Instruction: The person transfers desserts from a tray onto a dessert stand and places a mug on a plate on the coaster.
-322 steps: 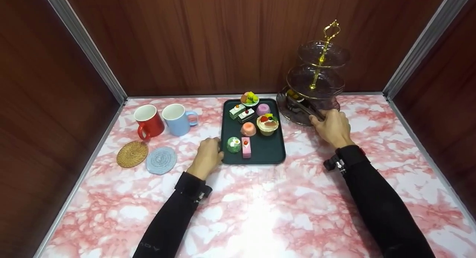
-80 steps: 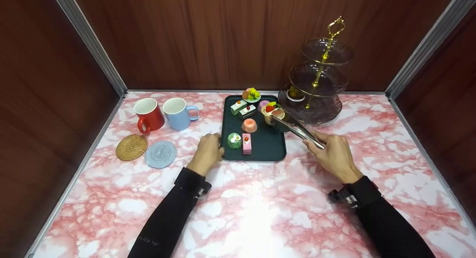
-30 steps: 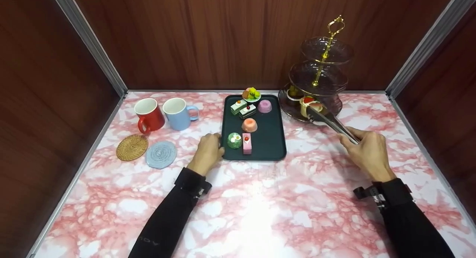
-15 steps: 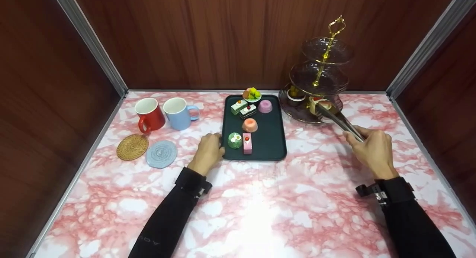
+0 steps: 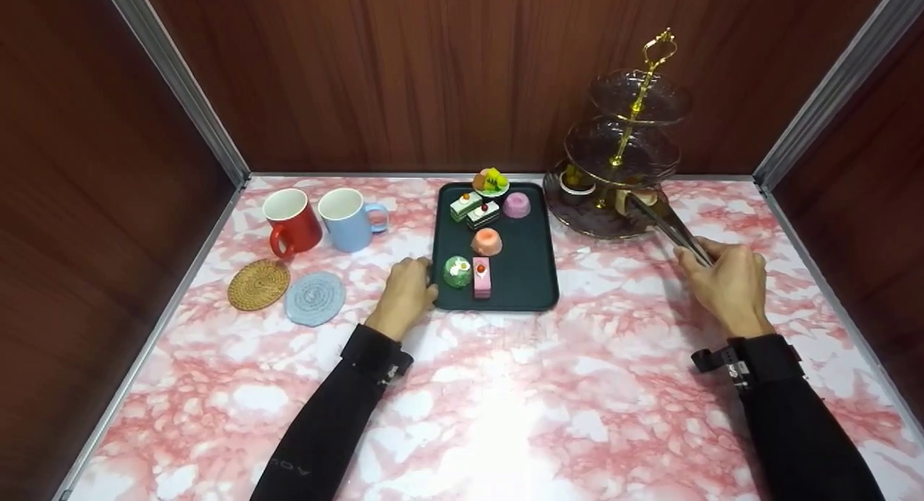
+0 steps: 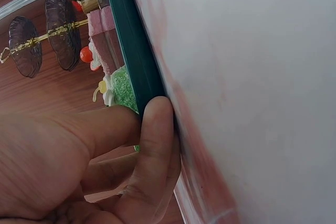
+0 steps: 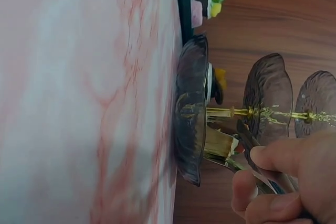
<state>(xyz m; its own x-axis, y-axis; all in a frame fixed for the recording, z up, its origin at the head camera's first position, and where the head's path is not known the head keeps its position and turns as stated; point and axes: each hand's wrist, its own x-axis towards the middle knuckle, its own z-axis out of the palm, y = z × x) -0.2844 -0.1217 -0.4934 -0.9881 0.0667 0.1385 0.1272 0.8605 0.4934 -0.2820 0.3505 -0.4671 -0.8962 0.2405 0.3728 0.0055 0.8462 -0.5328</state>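
The right hand (image 5: pixel 730 283) pinches a pair of metal tongs (image 5: pixel 668 223), fingers curled round the handles, and the tongs' tips clamp a fruit-topped cupcake (image 5: pixel 634 198) over the bottom tier of the three-tier glass stand (image 5: pixel 586 219); in the right wrist view the cupcake (image 7: pixel 219 144) sits just above that tier's rim (image 7: pixel 190 129), close beside the gold centre post (image 7: pixel 231 112). The risks, as I judge them: the tips could knock the post or the middle tier just overhead and rock the whole stand; a slackened pinch while the cake is tilted could tip it on its side or off the rim onto the tabletop (image 5: pixel 505 385); too hard a squeeze could crush its paper cup. The left hand (image 5: pixel 408 293) rests against the near left corner of the dark green tray (image 5: pixel 530 284), the thumb (image 6: pixel 152 145) curled onto its edge and the other fingers bent beside it; a push there could slide the tray and topple the small cakes.

The tray holds a fruit tart (image 5: pixel 489 181) at its far edge, two layered slices (image 5: pixel 473 208), a purple cake (image 5: pixel 517 204), an orange one (image 5: pixel 486 241), a green dome cake (image 5: pixel 457 271) and a pink slice (image 5: pixel 481 277); the stand's bottom tier also carries a small dark cake (image 5: pixel 576 180), its upper tiers look bare; the red mug (image 5: pixel 291 221) and blue mug (image 5: pixel 348 217) show nothing inside; two round coasters (image 5: pixel 287 292) lie near them.
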